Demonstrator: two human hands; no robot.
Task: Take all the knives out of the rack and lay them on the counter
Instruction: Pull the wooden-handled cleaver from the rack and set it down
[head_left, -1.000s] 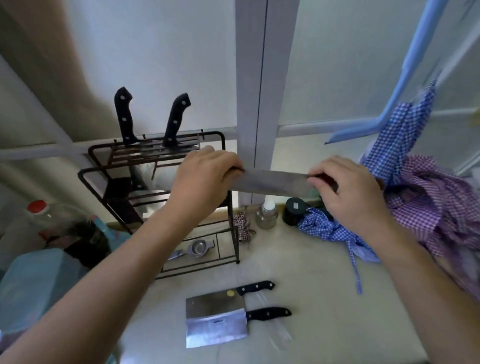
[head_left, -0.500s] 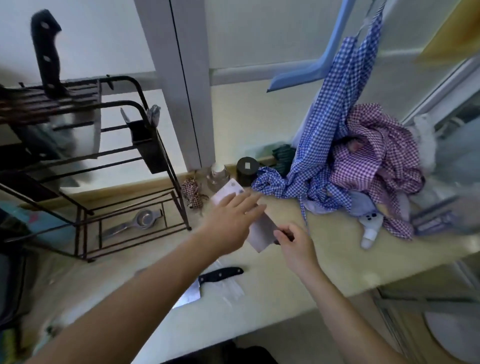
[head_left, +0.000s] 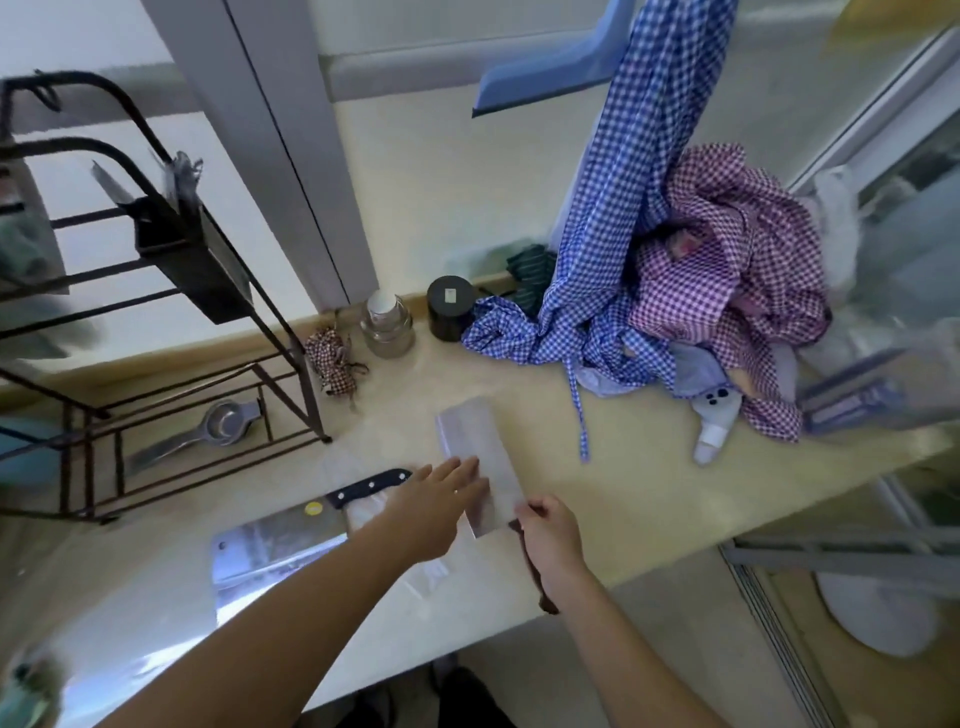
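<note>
A wide cleaver (head_left: 480, 457) with a dark brown handle lies flat on the cream counter (head_left: 649, 499), blade pointing away from me. My right hand (head_left: 550, 540) grips its handle at the counter's front edge. My left hand (head_left: 431, 506) rests flat with fingertips on the blade's left side. To the left lies another cleaver (head_left: 280, 545) with a black riveted handle and a yellow sticker. The black wire knife rack (head_left: 156, 322) stands at the left; its top is cut off by the frame.
Blue and purple checked cloths (head_left: 701, 291) are heaped at the back right. A glass jar (head_left: 387, 325), a black jar (head_left: 451, 307) and a small checked pouch (head_left: 332, 358) stand by the wall. A metal squeezer (head_left: 208, 428) lies under the rack.
The cleaver came down from chest height in front of the rack to lie flat on the counter. Both hands lowered with it, and my view swung right and down.
</note>
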